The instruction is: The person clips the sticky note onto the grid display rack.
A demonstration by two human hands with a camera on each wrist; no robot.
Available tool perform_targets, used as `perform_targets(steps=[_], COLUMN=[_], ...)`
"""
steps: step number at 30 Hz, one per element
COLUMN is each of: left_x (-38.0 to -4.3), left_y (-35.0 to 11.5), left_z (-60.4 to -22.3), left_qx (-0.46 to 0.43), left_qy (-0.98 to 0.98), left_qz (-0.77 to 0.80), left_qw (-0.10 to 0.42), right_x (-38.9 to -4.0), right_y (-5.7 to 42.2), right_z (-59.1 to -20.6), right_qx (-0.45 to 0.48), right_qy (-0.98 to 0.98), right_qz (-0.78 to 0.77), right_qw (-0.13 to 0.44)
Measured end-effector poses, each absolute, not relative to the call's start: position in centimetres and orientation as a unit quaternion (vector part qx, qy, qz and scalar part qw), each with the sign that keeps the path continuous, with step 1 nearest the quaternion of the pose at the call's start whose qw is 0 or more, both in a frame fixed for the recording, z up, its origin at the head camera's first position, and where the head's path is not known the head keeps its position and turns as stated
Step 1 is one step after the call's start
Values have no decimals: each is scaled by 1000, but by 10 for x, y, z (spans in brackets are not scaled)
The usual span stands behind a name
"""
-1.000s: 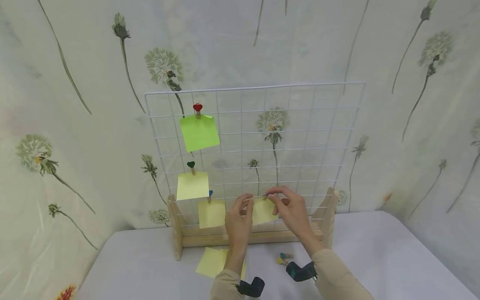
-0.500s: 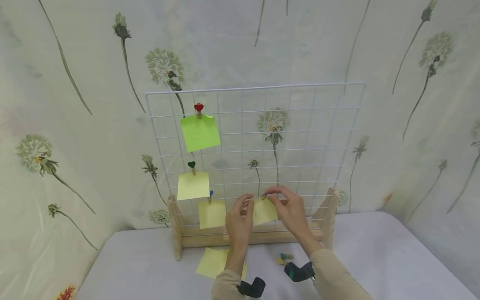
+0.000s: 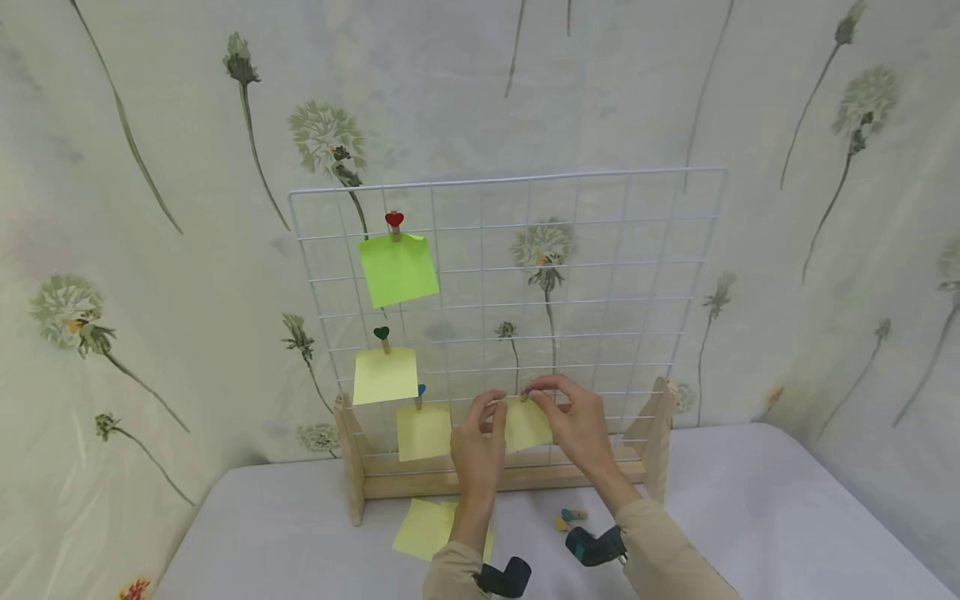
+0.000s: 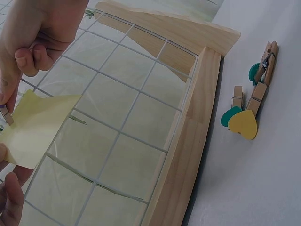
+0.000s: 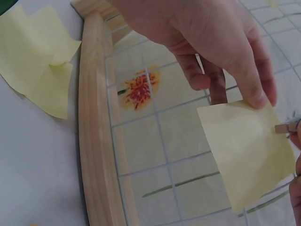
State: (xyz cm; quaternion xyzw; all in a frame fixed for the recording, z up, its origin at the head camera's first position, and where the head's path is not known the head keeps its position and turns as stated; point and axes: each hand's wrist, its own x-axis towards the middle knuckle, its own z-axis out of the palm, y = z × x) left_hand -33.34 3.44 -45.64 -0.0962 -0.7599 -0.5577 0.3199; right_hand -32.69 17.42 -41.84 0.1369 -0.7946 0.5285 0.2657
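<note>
My left hand (image 3: 477, 446) pinches a yellow sticky note (image 3: 528, 425) by its left side, against the white wire grid (image 3: 510, 177). At the note's top edge, my right hand (image 3: 577, 421) pinches a small wooden clothespin (image 5: 285, 128) with a purple top, which overlaps the paper. Left of my hands, another yellow note (image 3: 423, 433) hangs from a clothespin with a blue heart (image 3: 422, 389). Higher up hang a pale yellow note (image 3: 386, 375) under a green heart clothespin (image 3: 382, 333) and a bright green note (image 3: 398, 271) under a red heart one (image 3: 394, 219).
A wooden stand (image 3: 570, 475) holds the grid upright on the white-covered table (image 3: 270, 533). Loose yellow notes (image 5: 37, 61) lie before it, partly behind my left forearm. Clothespins with teal hearts (image 4: 230, 116) and a yellow heart (image 4: 243, 124) lie near my right wrist. A flowered cloth (image 3: 750, 208) hangs behind.
My right hand and the clothespin have shifted very slightly left along the note's top edge. The left hand keeps its place on the note.
</note>
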Motion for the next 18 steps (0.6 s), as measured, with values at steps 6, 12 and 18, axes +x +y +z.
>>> perform_targets(steps=[6, 12, 18], left_x=[-335, -334, -334], left_y=[35, 35, 35], left_z=[-457, -456, -456], left_qx=[-94, -90, -91], left_qy=[-762, -767, -767], left_qz=[-554, -549, -549], left_qw=[322, 319, 320], right_x=[-316, -326, -327], right_y=[166, 171, 170], right_z=[-406, -418, -418], right_qx=[124, 122, 125], right_qy=[-796, -795, -797], right_qz=[534, 530, 520], right_qw=[257, 269, 281])
